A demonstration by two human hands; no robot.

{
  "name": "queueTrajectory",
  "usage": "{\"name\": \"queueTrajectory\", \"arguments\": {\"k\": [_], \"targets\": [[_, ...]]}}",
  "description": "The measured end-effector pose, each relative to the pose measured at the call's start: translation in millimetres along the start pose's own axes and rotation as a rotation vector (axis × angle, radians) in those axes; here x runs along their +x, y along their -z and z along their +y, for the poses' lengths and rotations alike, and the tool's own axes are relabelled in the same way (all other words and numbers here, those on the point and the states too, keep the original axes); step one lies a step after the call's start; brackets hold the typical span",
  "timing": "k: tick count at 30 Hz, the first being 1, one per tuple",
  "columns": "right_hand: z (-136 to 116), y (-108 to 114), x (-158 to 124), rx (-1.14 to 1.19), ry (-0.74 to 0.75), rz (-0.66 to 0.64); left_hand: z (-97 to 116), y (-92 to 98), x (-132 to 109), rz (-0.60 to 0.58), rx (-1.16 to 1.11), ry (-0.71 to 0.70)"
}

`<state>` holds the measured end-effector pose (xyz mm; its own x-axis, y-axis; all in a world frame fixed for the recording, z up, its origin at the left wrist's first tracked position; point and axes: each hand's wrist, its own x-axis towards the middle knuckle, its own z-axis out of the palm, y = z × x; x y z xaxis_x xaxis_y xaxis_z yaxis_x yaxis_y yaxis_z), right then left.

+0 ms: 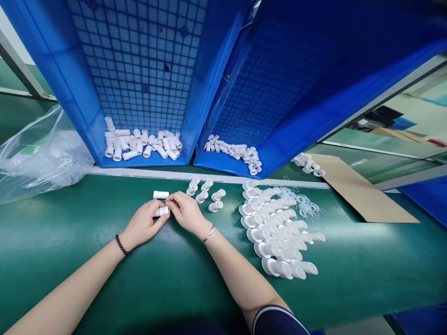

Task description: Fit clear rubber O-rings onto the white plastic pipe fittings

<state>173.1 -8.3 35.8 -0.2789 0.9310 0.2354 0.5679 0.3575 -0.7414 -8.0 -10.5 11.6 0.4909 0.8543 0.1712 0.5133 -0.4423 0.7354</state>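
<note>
My left hand [144, 222] is closed around a short white plastic tube [162, 212], which lies roughly level just above or on the green tabletop. The fingers of my right hand [186, 213] are pinched at the tube's right end; whatever sits between those fingertips is too small to make out. Just beyond both hands, a second white tube [161, 195] lies on its side. Right of my right hand stand several similar short tubes [202, 197] in a small group.
Rows of white flanged tubes [275, 232] stand at the right, with clear thin rings [306, 207] heaped behind them. Two tilted blue bins [199, 93] at the back hold white parts. A plastic bag [42, 149] lies left, cardboard [356, 190] right.
</note>
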Motion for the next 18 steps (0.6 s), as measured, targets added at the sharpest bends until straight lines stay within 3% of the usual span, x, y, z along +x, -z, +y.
{"name": "queueTrajectory", "arguments": {"k": [5,7,9,13,18], "targets": [[10,-5,3,0.636,-0.333,-0.157,-1,-0.9,-4,0.101,-0.035,-0.140],[9,-8,3,0.880,-0.436,-0.192,1,-4.1,-5,0.178,-0.115,-0.108],[6,-14,3,1.025,-0.472,-0.141,5,-8.1,-5,0.249,-0.257,-0.032],[-1,-25,1,1.079,-0.424,0.007,13,-16.4,-2,0.349,-0.656,0.167],[2,-27,0,0.819,-0.304,0.054,23,-21.6,1,0.378,-0.989,0.366]]}}
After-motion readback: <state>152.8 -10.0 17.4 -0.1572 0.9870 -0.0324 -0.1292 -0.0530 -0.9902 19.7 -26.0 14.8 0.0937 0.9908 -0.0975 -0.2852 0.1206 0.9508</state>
